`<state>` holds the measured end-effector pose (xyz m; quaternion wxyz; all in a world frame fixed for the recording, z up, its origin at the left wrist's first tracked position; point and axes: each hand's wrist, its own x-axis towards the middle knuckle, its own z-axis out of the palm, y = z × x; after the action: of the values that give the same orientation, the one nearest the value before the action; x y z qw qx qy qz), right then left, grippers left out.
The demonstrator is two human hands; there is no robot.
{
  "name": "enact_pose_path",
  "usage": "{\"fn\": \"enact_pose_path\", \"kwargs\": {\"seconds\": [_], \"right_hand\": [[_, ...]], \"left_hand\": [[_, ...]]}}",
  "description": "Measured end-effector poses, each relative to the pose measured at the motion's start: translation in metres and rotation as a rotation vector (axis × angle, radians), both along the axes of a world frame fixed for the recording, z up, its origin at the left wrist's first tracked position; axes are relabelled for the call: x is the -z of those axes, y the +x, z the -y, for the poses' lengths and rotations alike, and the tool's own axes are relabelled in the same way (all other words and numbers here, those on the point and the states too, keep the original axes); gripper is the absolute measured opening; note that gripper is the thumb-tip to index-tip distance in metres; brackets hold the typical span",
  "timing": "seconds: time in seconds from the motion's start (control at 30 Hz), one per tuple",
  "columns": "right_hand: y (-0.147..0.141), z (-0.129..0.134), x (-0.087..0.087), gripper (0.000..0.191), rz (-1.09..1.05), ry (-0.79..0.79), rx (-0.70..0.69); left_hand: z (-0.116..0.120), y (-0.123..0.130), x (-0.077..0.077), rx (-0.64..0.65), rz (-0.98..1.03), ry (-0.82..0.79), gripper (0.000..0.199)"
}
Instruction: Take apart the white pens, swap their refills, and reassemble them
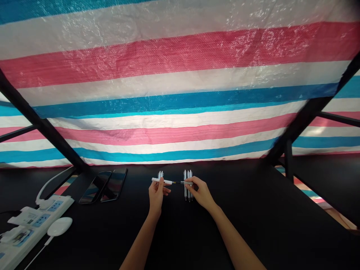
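Note:
My left hand (156,195) pinches a white pen barrel (165,181), held level above the black table. From its right end a thin refill (176,182) sticks out towards my right hand (200,190). The fingers of my right hand close on a grey, clear-looking pen part (185,182) around the refill's other end. Several white pens (188,194) lie side by side on the table just below it, partly covered by my right fingers. More white pens (160,174) lie behind my left hand, which hides most of them.
Two dark phones (95,187) lie on the black table (180,240) at the left. A white power strip (42,221) with plugs and a round white charger (60,226) are further left. Striped sheeting (180,82) and black frame bars (60,138) rise behind.

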<state>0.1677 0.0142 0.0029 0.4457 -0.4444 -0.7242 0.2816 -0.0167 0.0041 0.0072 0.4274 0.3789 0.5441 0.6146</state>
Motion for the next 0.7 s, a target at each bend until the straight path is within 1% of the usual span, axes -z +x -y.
{"fn": "enact_pose_path", "kwargs": {"seconds": [0.17, 0.37, 0.7], "right_hand": [[-0.0035, 0.0018, 0.0016, 0.019, 0.025, -0.014, -0.028], [-0.0058, 0.0035, 0.0006, 0.018, 0.038, -0.008, -0.037], [-0.0035, 0.0017, 0.0030, 0.021, 0.026, -0.007, -0.022]], "left_hand": [[0.0016, 0.0050, 0.0005, 0.073, -0.050, 0.007, 0.042], [0.0017, 0.0104, 0.0022, 0.173, -0.012, -0.001, 0.037], [0.0004, 0.0098, 0.0003, 0.185, 0.044, -0.002, 0.038]]}}
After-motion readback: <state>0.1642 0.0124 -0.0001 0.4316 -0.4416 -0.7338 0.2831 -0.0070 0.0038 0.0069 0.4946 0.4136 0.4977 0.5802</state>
